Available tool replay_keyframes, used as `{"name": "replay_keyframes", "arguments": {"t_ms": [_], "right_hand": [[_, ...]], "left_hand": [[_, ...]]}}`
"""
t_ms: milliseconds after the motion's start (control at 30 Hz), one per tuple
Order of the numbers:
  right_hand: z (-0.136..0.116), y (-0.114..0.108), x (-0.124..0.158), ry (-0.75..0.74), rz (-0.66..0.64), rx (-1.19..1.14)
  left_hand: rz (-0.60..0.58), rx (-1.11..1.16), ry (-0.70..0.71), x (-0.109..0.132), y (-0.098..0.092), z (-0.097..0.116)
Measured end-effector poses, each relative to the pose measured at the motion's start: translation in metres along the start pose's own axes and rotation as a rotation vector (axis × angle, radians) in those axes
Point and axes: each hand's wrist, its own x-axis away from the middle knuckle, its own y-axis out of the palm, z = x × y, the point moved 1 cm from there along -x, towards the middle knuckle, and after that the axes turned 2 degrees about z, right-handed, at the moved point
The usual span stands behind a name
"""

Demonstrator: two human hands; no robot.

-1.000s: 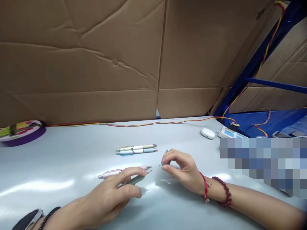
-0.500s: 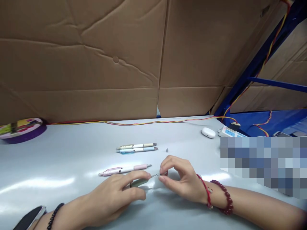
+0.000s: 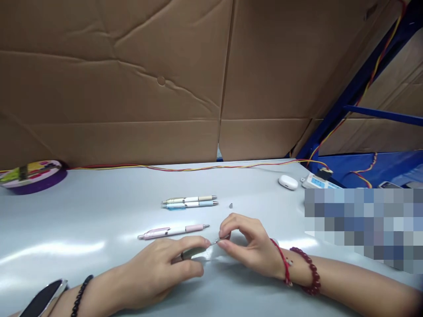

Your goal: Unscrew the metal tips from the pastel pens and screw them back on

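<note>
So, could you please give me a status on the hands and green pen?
Left hand gripping green pen. Right hand pinching metal piece at its tip. Pink pen alongside, apart.

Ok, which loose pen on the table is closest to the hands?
The pink pen, alone just beyond the left hand; the cream pen and blue pen lie side by side farther back.

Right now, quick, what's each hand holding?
Left hand: closed on a grey-green plastic pen barrel.
Right hand: pinching a thin silvery metal piece at that barrel's front end.
</note>
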Motion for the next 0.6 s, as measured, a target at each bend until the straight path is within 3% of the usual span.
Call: {"name": "replay_keyframes", "arguments": {"t_ms": [133,333,500,600], "right_hand": [[-0.0009,-0.0001,0.0004,-0.002,0.005,0.001],[-0.0019,0.0010,0.0004,-0.027,-0.029,0.019],[-0.0006,0.0019,0.0020,-0.008,-0.049,-0.002],[-0.0003,0.0026,0.0033,0.009,-0.059,-0.013]], "left_hand": [[-0.024,-0.189,0.131,0.0013,0.0010,-0.0007],[-0.002,-0.198,0.125,0.0002,0.0014,0.0014],[-0.065,-0.203,0.102,-0.0002,0.0025,0.0023],[-0.045,-0.214,0.158,0.0004,0.0040,0.0017]]}}
